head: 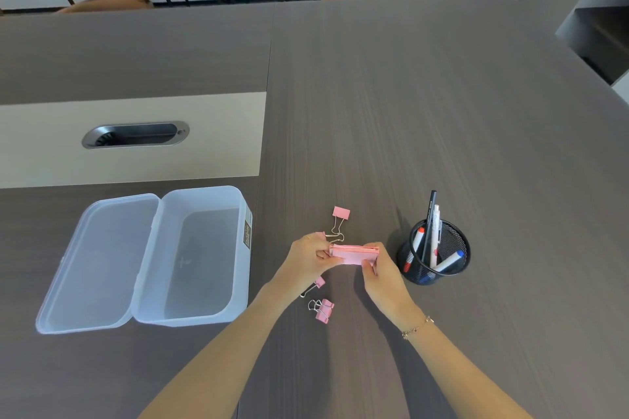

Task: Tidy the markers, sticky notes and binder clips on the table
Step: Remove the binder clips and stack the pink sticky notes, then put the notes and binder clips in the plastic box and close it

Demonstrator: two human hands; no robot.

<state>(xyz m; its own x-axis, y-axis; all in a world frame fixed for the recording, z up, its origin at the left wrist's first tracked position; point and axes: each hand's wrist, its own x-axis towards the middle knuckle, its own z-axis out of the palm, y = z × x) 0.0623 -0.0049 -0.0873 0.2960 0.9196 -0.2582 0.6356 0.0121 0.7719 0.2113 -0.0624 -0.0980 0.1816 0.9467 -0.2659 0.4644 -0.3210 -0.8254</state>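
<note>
**deskjockey:** Head cam view, quick question: why both hands on one little pad? The stack of pink sticky notes [354, 253] sits between the left hand [308, 258] and the right hand [381, 274], lifted just off the dark wood-grain tabletop [442, 112].

**clipfan:** Looks like squaring up to me. Each grip is pinching one end of the stack, fingertips pressed on the short edges, so the sheets line up before they go anywhere. Can't tell if it's one pad or a few loose ones pushed together.

**deskjockey:** Makes sense. And the clear plastic storage box [204, 258] is parked just left of the hands with its hinged lid [98, 262] flipped flat open, nothing inside that I can see. My guess is that's where the notes land.

**clipfan:** Probably the clips too. One pink binder clip with silver wire handles [340, 219] lies just beyond the hands, another [323, 309] just under the left wrist, and a third [315, 286] is half hidden by that wrist.

**deskjockey:** Markers look sorted though: the red and blue capped whiteboard markers [451, 260] stand upright in the black mesh pen cup [434, 253] just right of the hands, along with a couple of pens.

**clipfan:** So I'd call it maybe a third done.
</note>
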